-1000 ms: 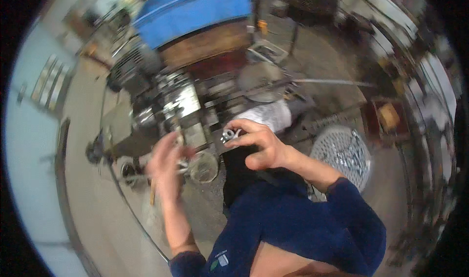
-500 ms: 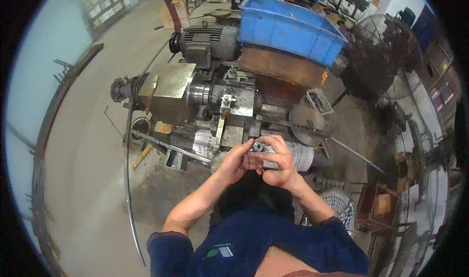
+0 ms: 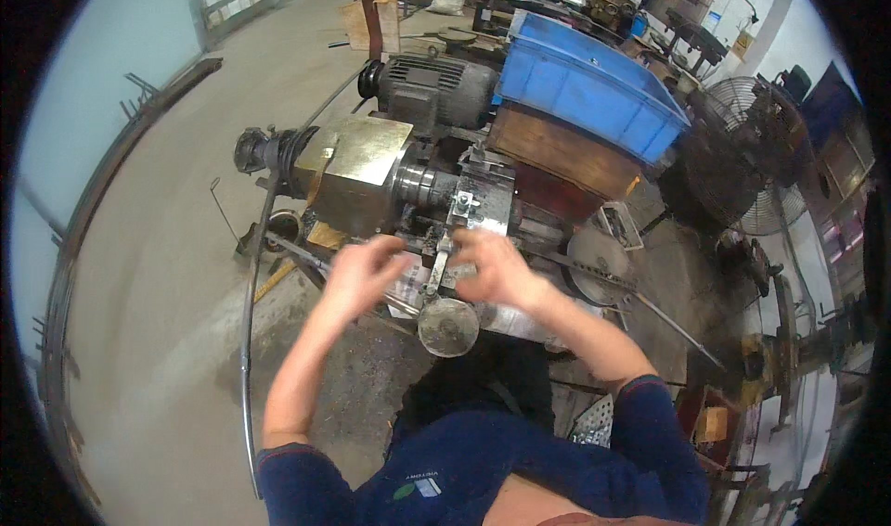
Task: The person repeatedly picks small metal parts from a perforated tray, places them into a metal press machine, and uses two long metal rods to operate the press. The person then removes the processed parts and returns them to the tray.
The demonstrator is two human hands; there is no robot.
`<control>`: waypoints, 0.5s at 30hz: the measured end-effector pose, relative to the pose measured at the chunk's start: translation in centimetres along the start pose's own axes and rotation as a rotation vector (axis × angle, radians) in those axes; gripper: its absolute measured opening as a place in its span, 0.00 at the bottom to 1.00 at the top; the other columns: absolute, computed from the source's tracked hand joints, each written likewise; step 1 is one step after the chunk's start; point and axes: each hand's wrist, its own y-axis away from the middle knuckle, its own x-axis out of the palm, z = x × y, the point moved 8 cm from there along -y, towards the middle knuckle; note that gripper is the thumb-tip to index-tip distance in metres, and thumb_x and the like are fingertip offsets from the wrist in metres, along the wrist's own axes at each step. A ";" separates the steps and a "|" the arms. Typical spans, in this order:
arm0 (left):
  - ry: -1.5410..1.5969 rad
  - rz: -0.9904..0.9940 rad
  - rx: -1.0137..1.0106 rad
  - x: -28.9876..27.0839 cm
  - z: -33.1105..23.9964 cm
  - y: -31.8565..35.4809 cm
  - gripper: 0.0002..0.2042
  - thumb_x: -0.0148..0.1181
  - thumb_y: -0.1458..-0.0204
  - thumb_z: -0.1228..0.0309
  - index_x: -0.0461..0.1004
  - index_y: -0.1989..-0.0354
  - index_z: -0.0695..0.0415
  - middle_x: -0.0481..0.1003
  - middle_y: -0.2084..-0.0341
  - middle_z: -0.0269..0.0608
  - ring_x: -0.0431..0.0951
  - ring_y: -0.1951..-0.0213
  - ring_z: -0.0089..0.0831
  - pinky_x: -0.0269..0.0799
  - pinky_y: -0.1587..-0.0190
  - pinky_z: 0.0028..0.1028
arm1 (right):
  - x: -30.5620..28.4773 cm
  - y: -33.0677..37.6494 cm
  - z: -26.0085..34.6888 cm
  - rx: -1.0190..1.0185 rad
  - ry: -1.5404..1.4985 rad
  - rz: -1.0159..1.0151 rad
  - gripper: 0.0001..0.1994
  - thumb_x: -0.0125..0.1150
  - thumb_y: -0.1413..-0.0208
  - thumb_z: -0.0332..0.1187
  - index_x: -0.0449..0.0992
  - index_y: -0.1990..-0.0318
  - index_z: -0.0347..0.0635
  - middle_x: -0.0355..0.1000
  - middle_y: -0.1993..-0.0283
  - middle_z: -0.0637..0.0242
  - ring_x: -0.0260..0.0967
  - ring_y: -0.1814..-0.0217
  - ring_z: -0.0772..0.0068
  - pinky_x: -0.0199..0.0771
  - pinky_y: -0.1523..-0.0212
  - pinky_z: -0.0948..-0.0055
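Note:
Both my hands are over the front of a small metal-turning machine with a bright box-shaped headstock (image 3: pixel 357 150) and a round steel spindle nose (image 3: pixel 419 185). My left hand (image 3: pixel 365 274) is bent, blurred, with thumb and fingers apart and nothing visible in it. My right hand (image 3: pixel 492 268) curls beside a flat metal lever (image 3: pixel 437 271) below the slide block (image 3: pixel 484 201); its fingertips are smeared, so whether it grips the lever or a small part cannot be told. At the lever's lower end is a round, worn metal disc (image 3: pixel 448 327).
A dark electric motor (image 3: pixel 436 90) sits behind the headstock. To its right, a blue plastic crate (image 3: pixel 589 85) rests on a wooden box (image 3: pixel 561 146). A large fan (image 3: pixel 742 136) stands at right. Long rods (image 3: pixel 247 368) slant along the left side, and another bar (image 3: pixel 673 322) projects right.
My hands were together near my body around a small round metal part. Now they are apart and farther forward at the machine, and the part no longer shows. The view has shifted too.

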 end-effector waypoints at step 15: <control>-0.540 -0.202 -0.750 -14.6 16.7 21.1 0.18 0.57 0.55 0.58 0.70 0.70 0.63 0.72 0.82 0.52 0.73 0.74 0.48 0.67 0.69 0.39 | 5.8 -10.8 -13.4 0.414 0.037 0.124 0.14 0.56 0.73 0.33 0.74 0.77 0.32 0.70 0.73 0.44 0.70 0.67 0.49 0.71 0.63 0.64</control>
